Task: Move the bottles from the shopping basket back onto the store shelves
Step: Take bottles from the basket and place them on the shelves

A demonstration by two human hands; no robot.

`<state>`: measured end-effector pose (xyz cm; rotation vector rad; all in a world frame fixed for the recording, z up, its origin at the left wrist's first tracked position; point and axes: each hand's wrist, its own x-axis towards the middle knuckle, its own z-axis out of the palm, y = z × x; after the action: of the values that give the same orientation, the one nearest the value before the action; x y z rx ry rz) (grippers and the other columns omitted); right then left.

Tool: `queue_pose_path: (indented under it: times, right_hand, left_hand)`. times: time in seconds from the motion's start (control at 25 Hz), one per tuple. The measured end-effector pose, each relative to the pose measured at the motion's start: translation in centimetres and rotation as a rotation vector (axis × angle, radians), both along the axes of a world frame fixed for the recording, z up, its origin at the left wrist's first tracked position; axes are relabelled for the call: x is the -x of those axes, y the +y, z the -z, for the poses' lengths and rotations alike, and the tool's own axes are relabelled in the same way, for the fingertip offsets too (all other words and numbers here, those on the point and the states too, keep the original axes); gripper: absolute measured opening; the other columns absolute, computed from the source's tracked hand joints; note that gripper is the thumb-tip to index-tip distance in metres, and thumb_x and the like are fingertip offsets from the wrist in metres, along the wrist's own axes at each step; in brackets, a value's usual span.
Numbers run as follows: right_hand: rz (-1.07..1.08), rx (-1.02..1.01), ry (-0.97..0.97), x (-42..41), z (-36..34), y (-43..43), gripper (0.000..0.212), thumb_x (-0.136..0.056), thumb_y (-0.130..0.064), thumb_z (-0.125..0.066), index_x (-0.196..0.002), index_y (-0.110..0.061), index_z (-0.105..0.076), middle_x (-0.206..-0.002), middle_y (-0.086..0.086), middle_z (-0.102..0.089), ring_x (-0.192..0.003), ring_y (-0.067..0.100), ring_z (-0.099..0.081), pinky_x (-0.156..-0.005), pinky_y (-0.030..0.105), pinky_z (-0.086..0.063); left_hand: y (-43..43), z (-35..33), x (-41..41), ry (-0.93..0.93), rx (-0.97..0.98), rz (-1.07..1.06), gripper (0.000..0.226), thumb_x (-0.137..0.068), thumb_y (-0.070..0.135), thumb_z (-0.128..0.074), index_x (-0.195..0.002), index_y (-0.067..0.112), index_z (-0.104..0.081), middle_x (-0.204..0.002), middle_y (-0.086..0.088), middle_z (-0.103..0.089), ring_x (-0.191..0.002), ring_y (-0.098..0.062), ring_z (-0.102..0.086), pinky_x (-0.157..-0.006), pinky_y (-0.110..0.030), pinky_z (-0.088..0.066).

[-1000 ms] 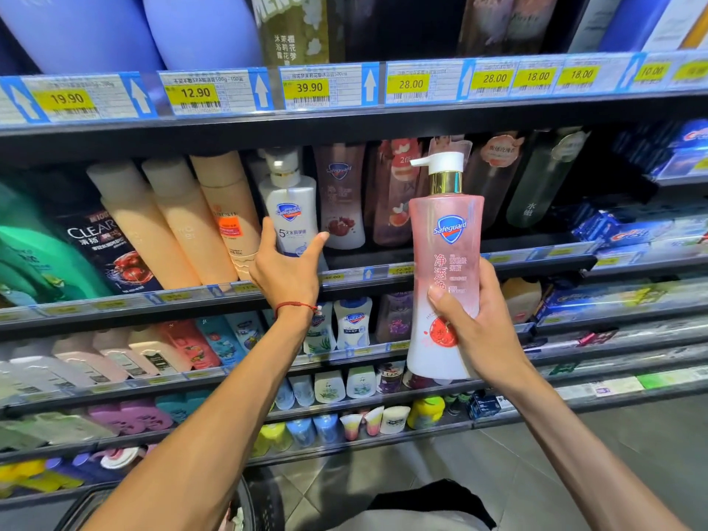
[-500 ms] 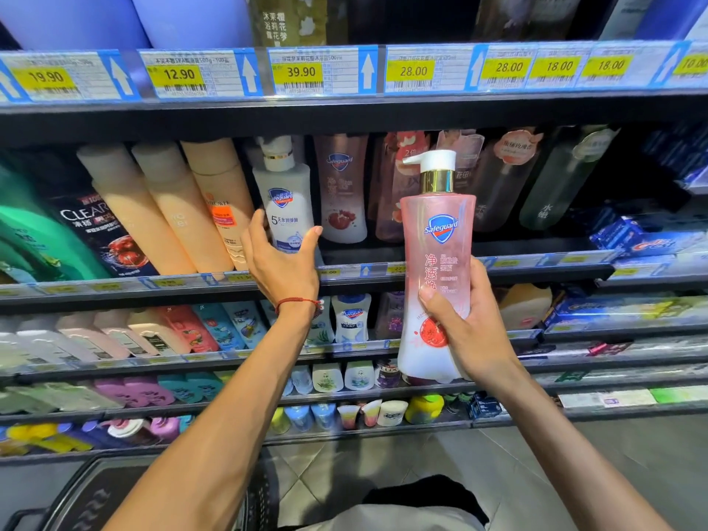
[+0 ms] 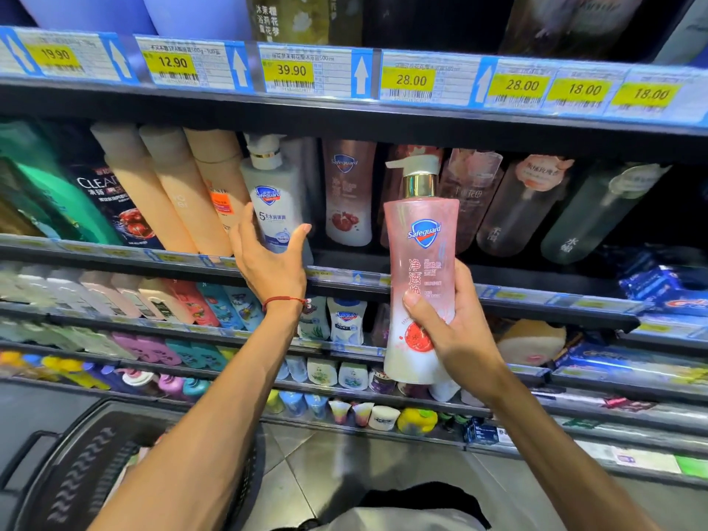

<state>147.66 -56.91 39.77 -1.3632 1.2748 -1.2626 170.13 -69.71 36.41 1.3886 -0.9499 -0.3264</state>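
Observation:
My right hand [image 3: 450, 327] grips a pink Safeguard pump bottle [image 3: 419, 247] upright in front of the shelf [image 3: 344, 277]. Its white pump head and gold collar reach up toward the shelf's opening. My left hand [image 3: 270, 258] wraps around the base of a white Safeguard pump bottle [image 3: 270, 189] that stands on the same shelf, beside three peach bottles [image 3: 172, 189]. To the right of the white bottle stands a matching pink Safeguard bottle [image 3: 348, 193], further back. The black shopping basket [image 3: 76, 473] sits at the lower left, partly hidden by my left arm.
A strip of price tags [image 3: 410, 76] lines the shelf above. Clear pink and green bottles [image 3: 536, 205] fill the shelf's right side. Lower shelves hold rows of small bottles and tubes [image 3: 337, 320]. Blue boxes [image 3: 659, 285] lie at the right. Grey floor tiles show below.
The view has tilted and shifted slightly. The pink bottle sits a little lower against the shelf opening. My left hand stays on the white bottle, fingers spread a bit wider around it.

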Motion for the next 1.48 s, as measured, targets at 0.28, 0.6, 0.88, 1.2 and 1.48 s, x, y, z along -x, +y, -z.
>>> queue_pose_path:
  times: [0.28, 0.6, 0.88, 1.2, 1.48]
  right_hand:
    - [-0.004, -0.026, 0.005, -0.3, -0.1, 1.0, 0.065, -0.085, -0.034, -0.07, -0.145, -0.028, -0.042, -0.118, -0.026, -0.067, -0.113, 0.002, -0.067, -0.094, 0.018, -0.052]
    - [0.074, -0.013, -0.044, -3.3, 0.5, 4.0, 0.066, -0.082, -0.026, -0.076, -0.141, -0.023, -0.047, -0.12, -0.017, -0.071, -0.111, 0.005, -0.069, -0.09, 0.018, -0.054]
    - [0.182, -0.011, -0.058, -6.0, 0.7, 5.5, 0.055, -0.083, -0.011, -0.084, -0.126, -0.027, -0.053, -0.108, -0.022, -0.074, -0.098, 0.0, -0.072, -0.081, 0.014, -0.053]
    - [0.254, 0.035, -0.099, -8.9, 1.5, 4.6, 0.054, -0.084, 0.005, -0.079, -0.128, -0.015, -0.056, -0.108, -0.006, -0.076, -0.099, 0.009, -0.072, -0.085, 0.022, -0.056]
    - [0.437, 0.149, -0.205, -9.0, -0.1, 1.2, 0.057, -0.078, 0.015, -0.079, -0.126, -0.002, -0.054, -0.103, -0.005, -0.076, -0.094, 0.004, -0.073, -0.084, 0.019, -0.056]
  left_hand:
    - [-0.1, 0.1, 0.1, 0.004, 0.027, -0.037, 0.079, -0.068, 0.046, -0.09, -0.135, 0.022, -0.058, -0.127, 0.0, -0.06, -0.118, -0.023, -0.061, -0.099, -0.045, -0.053]
    - [0.9, -0.2, -1.5, -0.084, -0.025, 0.074, 0.084, -0.071, 0.045, -0.088, -0.143, 0.019, -0.052, -0.137, -0.004, -0.055, -0.131, -0.023, -0.053, -0.111, -0.042, -0.044]
    - [4.6, 2.0, -7.6, -0.802, -0.001, 0.27, 0.056, -0.081, 0.036, -0.082, -0.128, 0.016, -0.059, -0.126, -0.005, -0.058, -0.115, -0.029, -0.055, -0.098, -0.04, -0.046]
    - [2.2, 4.1, -10.5, -1.111, 0.014, 0.358, 0.056, -0.077, 0.031, -0.083, -0.126, 0.016, -0.06, -0.121, -0.007, -0.058, -0.106, -0.034, -0.052, -0.091, -0.045, -0.042]
    - [1.6, 5.4, -10.6, -1.031, 0.068, 0.333, 0.054, -0.075, 0.027, -0.086, -0.123, 0.019, -0.065, -0.116, -0.007, -0.057, -0.106, -0.032, -0.049, -0.093, -0.046, -0.038]
